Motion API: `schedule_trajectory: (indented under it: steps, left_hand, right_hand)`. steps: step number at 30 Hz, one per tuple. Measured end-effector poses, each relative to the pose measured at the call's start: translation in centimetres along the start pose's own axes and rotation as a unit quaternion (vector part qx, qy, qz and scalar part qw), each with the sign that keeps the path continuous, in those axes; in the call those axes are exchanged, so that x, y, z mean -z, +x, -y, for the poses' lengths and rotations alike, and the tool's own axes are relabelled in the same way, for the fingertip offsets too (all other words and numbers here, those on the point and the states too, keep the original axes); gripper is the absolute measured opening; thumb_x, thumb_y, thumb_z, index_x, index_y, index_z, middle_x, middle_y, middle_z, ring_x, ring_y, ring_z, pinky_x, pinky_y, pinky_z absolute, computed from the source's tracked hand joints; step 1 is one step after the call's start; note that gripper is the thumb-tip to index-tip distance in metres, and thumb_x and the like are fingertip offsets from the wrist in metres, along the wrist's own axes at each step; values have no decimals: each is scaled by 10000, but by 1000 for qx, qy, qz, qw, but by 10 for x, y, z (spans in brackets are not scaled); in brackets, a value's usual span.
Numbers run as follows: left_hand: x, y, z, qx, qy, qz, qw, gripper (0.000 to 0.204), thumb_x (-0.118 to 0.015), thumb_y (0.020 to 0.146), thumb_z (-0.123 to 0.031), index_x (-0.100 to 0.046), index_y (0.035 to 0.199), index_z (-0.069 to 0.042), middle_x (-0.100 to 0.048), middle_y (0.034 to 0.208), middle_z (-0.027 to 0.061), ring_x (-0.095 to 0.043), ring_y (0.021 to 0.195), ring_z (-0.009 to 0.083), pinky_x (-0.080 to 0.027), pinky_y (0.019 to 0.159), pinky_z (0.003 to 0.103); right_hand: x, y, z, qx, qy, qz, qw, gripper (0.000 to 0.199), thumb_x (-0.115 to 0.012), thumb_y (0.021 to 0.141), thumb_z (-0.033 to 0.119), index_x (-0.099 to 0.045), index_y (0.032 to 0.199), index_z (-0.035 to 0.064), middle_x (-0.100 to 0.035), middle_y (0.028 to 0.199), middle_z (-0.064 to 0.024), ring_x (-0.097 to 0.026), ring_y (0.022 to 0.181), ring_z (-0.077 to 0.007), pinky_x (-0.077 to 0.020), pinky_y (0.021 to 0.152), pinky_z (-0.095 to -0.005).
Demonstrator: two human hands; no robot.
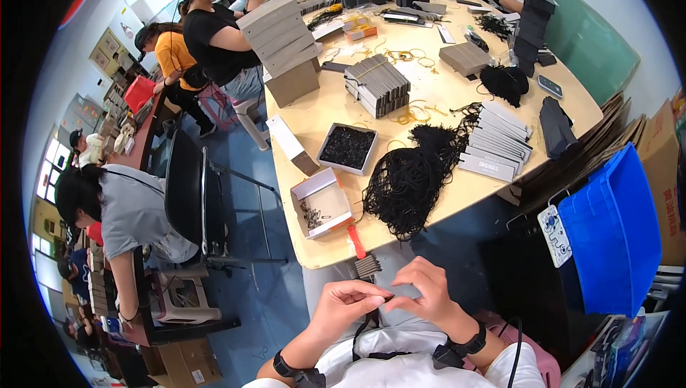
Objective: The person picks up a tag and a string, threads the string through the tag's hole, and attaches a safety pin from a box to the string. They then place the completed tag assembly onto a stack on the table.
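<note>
Lying between the left fingers (372,303), seemingly: 1 small dark piece (388,298).

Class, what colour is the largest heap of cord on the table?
Black; the heap of cord shows best in the head view.

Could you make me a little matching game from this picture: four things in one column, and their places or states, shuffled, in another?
Things:
1. The person's left hand
2. The heap of black cords
3. The blue container
4. The white-and-orange box

Places or states:
A. Standing off the table, to the right
B. Fingertips together on a small dark piece
C. Open, with small metal-looking bits inside
D. Lying tangled beside the fanned grey cards

Right pairs: 1-B, 2-D, 3-A, 4-C
</note>
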State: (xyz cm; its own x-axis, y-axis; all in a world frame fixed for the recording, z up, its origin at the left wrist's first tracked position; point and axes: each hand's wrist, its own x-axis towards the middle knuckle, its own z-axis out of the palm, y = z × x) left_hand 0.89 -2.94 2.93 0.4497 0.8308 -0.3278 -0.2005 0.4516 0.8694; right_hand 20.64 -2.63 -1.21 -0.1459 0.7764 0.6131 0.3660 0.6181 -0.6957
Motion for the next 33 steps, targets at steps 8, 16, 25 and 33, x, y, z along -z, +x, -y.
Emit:
schedule_trajectory:
  steps: [8,16,25,33]
  left_hand:
    - [-26,-8,-32,-189,226,-57,954,268,-681,745,131,-679,999,45,-694,903,164,-676,830,209,-528,776,294]
    - [-5,3,-54,-354,303,-158,871,279,-635,732,181,-666,970,38,-663,781,115,-642,735,188,-483,674,258]
    - [7,39,-44,-341,192,-288,874,129,-633,860,13,-627,989,23,-643,837,66,-602,776,100,-467,706,210]
    - [-31,101,-33,-205,-85,-138,965,264,-603,880,2,-550,1136,35,-625,1096,141,-615,1047,224,-477,935,314]
  right_hand:
    - [-12,-23,-5,-49,136,135,980,595,-821,691,208,-553,1200,58,-647,938,-70,-611,839,-248,-458,783,-350]
    - [-14,-32,-6,-89,149,83,981,616,-783,729,110,-507,1277,67,-644,826,-75,-582,561,-186,-459,530,-290]
    - [28,-28,-19,-146,-52,45,987,455,-800,721,310,-585,1025,48,-562,572,-91,-577,469,-232,-439,455,-295]
    - [86,15,-56,-184,-174,-132,958,96,-634,841,118,-614,885,35,-615,795,-129,-587,718,-313,-454,651,-376]
